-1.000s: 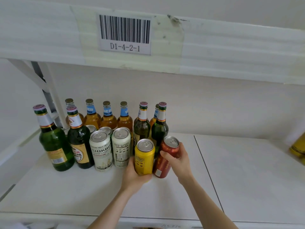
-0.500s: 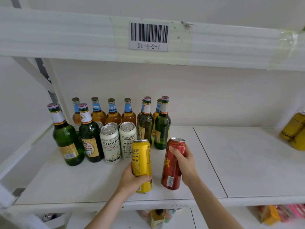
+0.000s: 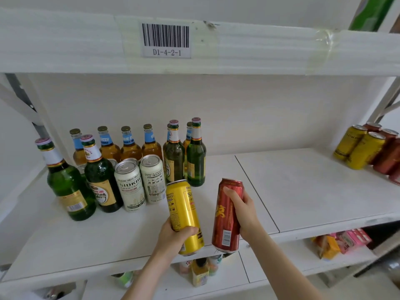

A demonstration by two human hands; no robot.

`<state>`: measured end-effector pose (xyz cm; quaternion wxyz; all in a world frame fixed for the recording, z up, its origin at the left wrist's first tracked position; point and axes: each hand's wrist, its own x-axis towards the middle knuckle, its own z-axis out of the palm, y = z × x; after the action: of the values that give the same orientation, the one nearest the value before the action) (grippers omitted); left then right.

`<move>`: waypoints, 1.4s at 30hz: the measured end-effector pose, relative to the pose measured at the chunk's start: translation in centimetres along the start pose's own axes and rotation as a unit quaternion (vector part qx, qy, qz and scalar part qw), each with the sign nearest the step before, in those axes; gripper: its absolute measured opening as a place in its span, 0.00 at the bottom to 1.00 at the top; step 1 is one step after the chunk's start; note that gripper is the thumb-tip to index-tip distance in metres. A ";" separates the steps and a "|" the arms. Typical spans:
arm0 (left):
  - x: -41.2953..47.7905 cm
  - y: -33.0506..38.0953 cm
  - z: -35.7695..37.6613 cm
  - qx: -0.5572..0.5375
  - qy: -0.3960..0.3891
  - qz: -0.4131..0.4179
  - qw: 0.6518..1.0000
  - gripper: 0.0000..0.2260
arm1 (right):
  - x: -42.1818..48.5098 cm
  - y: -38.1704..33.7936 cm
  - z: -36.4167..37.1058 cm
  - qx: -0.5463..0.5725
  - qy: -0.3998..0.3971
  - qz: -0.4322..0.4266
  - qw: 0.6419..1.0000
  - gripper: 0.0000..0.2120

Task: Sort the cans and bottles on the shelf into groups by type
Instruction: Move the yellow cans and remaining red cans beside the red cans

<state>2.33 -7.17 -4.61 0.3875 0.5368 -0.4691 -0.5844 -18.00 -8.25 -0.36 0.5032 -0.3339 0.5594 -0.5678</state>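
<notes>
A: Where are the two cans the person is handling?

B: Both are held at the front edge of the shelf (image 3: 303, 187), side by side but not touching. The left hand (image 3: 176, 236) is wrapped round the lower part of the yellow can (image 3: 184, 211), which leans left at the top. One digit curls across the can's front and the others are hidden behind it. The right hand (image 3: 243, 213) grips the red can (image 3: 227, 221) around its middle, and most of its fingers are out of sight behind the can too.

A: Are the cans resting on the board?

B: Cannot tell. Their lower ends overlap the shelf's front edge in this view.

A: What about the rest of the stock?

B: It is grouped on the left. The amber bottles (image 3: 129, 148) stand along the back wall, and two at their right end are mostly covered by green bottles (image 3: 195, 156). Two more green ones stand nearer the front. The white cans (image 3: 129, 187) sit between them, and the rims of further cans peek out behind, too covered to count. At the far right stand yellow cans (image 3: 359, 148) with dark red cans (image 3: 387, 154) just beside them, and the frame edge cuts that red group off.

A: Anything legible?

B: The barcode label (image 3: 166, 40) on the board above reads D1-4-2-1. The can printing is only partly readable. On the lower shelf (image 3: 270, 265), packets (image 3: 337, 241) and small bottles show only in part, and their labels are blurred.
</notes>
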 end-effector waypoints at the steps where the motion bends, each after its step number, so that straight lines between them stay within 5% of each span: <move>1: -0.2 0.1 0.6 0.002 -0.003 0.000 1.000 0.23 | -0.1 -0.1 -0.5 0.000 0.001 -0.001 1.000 0.15; 26: -4.2 1.5 22.7 0.018 -0.009 0.033 0.999 0.22 | -0.7 -5.5 -22.9 -0.027 -0.014 0.005 1.000 0.17; 33: -1.8 2.2 28.4 0.050 -0.040 0.055 0.996 0.22 | 1.0 -6.9 -28.5 -0.016 0.000 0.001 1.000 0.23; 42: 4.6 4.1 36.7 0.089 -0.099 0.067 0.989 0.24 | 6.9 -9.0 -35.5 -0.008 0.055 -0.018 0.998 0.17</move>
<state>-34.84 -7.76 -2.52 0.3278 0.4766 -0.5902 -0.5631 -55.12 -5.33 1.75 0.4586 -0.3166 0.5844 -0.5898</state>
